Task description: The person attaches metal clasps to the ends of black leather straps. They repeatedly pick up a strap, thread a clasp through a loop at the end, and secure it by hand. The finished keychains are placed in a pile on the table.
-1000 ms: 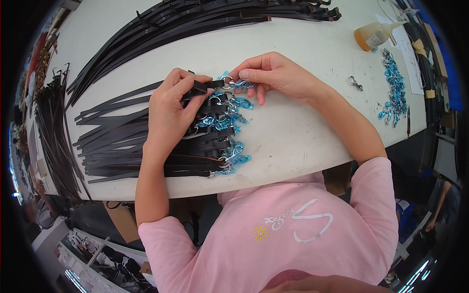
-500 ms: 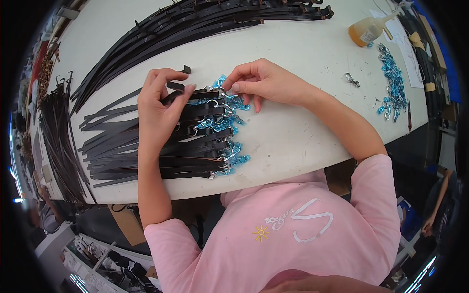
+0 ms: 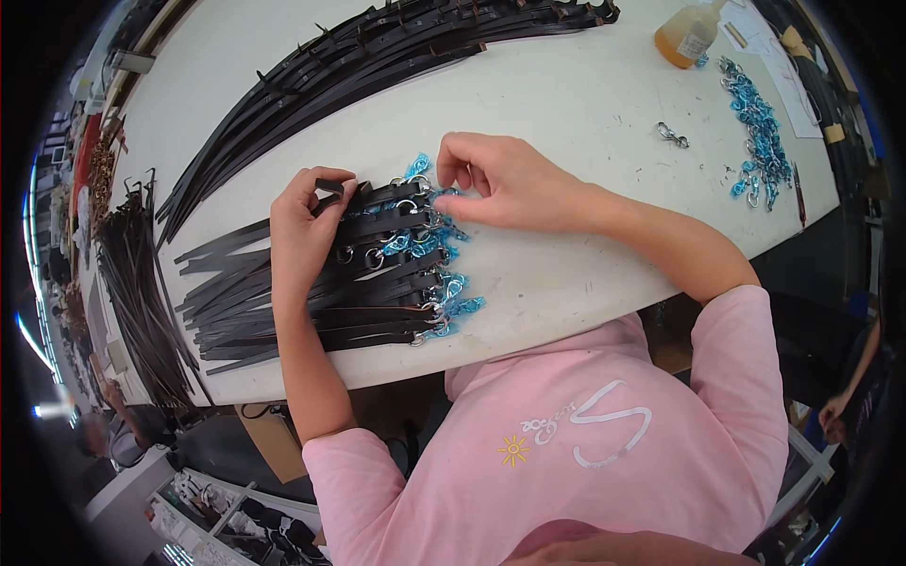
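My left hand (image 3: 307,222) is closed on the looped end of a black strap (image 3: 330,186), above the far side of a row of similar straps. The row of black straps (image 3: 311,283) lies side by side, their right ends fitted with metal rings and clasps in blue plastic wrap (image 3: 453,288). My right hand (image 3: 514,184) is just right of the farthest clasps, fingers curled and thumb apart, with nothing visible in its grip. Its thumb tip is close to the blue wrap; whether they touch I cannot tell.
Long black straps (image 3: 311,104) lie across the table's far side. Another strap bundle (image 3: 142,292) hangs over the left edge. At the far right are a bottle of amber liquid (image 3: 681,42), a pile of blue-wrapped clasps (image 3: 757,132), a single metal clasp (image 3: 672,135) and a thin pointed tool (image 3: 799,193).
My left hand has lowered toward the row with the strap end. My right thumb and fingers have parted beside the clasps. The whole view has shifted slightly.
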`<state>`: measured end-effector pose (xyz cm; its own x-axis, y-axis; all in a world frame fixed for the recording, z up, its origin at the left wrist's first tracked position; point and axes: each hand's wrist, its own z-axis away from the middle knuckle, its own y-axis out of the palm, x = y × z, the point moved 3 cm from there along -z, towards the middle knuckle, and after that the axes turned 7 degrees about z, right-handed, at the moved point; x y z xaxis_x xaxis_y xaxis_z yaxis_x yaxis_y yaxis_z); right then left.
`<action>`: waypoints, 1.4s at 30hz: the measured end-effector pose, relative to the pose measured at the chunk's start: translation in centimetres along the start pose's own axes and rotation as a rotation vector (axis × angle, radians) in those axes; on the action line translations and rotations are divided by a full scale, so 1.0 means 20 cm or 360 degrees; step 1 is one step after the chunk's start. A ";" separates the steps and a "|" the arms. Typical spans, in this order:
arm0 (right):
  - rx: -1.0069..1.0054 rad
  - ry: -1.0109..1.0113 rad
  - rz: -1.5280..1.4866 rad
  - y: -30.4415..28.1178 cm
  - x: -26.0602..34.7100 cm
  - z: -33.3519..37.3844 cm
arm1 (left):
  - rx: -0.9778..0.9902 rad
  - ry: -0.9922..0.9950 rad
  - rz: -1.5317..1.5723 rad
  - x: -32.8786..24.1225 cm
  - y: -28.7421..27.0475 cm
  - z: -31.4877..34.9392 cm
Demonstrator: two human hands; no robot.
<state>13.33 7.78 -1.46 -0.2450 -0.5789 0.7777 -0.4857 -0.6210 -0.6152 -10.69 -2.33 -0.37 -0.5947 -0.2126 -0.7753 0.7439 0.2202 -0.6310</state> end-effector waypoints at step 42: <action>-0.0487 -0.0421 0.0289 -0.20 -0.01 0.00 | 0.0077 0.0111 -0.0048 0.01 -0.02 0.04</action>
<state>15.23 10.34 0.87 -0.1453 -0.8044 0.5761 -0.6903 -0.3347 -0.6414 -10.78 -3.12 -0.22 -0.6354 -0.1512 -0.7572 0.7384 0.1679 -0.6531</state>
